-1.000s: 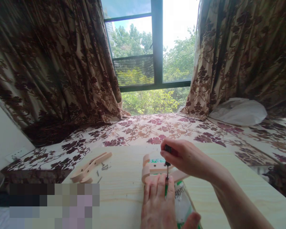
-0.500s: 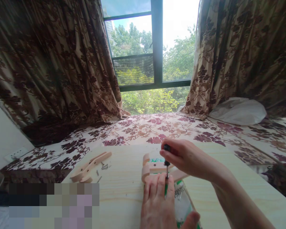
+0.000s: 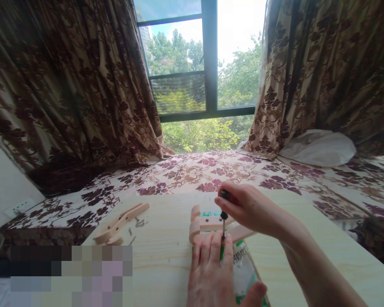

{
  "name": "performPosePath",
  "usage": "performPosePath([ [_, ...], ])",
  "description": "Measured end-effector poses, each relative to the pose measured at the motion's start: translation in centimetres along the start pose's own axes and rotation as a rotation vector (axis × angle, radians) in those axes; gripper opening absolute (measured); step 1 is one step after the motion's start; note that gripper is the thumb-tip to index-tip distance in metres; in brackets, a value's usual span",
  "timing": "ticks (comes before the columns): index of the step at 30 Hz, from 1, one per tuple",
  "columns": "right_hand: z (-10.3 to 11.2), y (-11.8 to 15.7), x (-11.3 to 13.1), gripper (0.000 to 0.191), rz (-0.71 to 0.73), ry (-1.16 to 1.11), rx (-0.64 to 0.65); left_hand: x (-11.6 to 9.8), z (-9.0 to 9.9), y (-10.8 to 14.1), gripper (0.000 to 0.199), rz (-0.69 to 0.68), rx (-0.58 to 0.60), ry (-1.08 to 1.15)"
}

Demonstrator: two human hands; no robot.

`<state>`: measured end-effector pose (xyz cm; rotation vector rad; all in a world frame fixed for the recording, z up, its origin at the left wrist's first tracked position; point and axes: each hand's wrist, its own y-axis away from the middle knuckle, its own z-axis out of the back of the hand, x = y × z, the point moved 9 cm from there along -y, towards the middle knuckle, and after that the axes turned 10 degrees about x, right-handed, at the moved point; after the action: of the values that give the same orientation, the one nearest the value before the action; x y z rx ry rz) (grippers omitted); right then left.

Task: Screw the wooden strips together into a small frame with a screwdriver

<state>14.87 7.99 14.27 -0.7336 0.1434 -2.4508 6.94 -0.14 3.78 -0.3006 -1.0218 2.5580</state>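
My right hand (image 3: pixel 248 208) grips the black handle of a screwdriver (image 3: pixel 224 214), held upright with its shaft pointing down. The tip meets the work between the fingers of my left hand (image 3: pixel 210 269); the exact contact spot is hidden. My left hand lies flat with fingers stretched over a pale wooden piece, its thumb out to the right. Beyond the fingers, curved wooden pieces (image 3: pixel 196 228) with dark screw holes show. Under them lies a green and white printed plastic package (image 3: pixel 243 277), partly covered by my left hand.
Loose wooden pieces (image 3: pixel 120 226) lie on the left of the pale wooden board (image 3: pixel 160 264), with several screws (image 3: pixel 141 223) beside them. Behind the board spreads a floral cloth (image 3: pixel 188 170). A white plastic bag (image 3: pixel 318 148) rests at the right, below the curtain (image 3: pixel 333 76).
The view has shifted very slightly. My right hand still holds the screwdriver upright in nearly the same place, and my left hand stays on the wood.
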Motion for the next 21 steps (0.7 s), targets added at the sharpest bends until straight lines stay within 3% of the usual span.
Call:
performPosePath([
  [3,0.0,-0.1,-0.4,0.019,-0.031,0.022,-0.019,0.0,0.0,-0.1,0.074,0.002,0.005,0.003],
  [9,-0.2,0.1,0.6,0.013,0.04,0.008,0.028,-0.5,0.7,-0.2,0.072,-0.036,-0.025,-0.047],
  [16,0.0,-0.2,-0.6,0.019,-0.047,0.068,-0.036,0.0,-0.2,0.2,0.073,0.002,0.019,0.016],
  [21,-0.1,-0.1,-0.2,0.013,0.002,0.009,0.008,-0.3,0.7,-0.3,0.071,-0.027,0.001,-0.018],
])
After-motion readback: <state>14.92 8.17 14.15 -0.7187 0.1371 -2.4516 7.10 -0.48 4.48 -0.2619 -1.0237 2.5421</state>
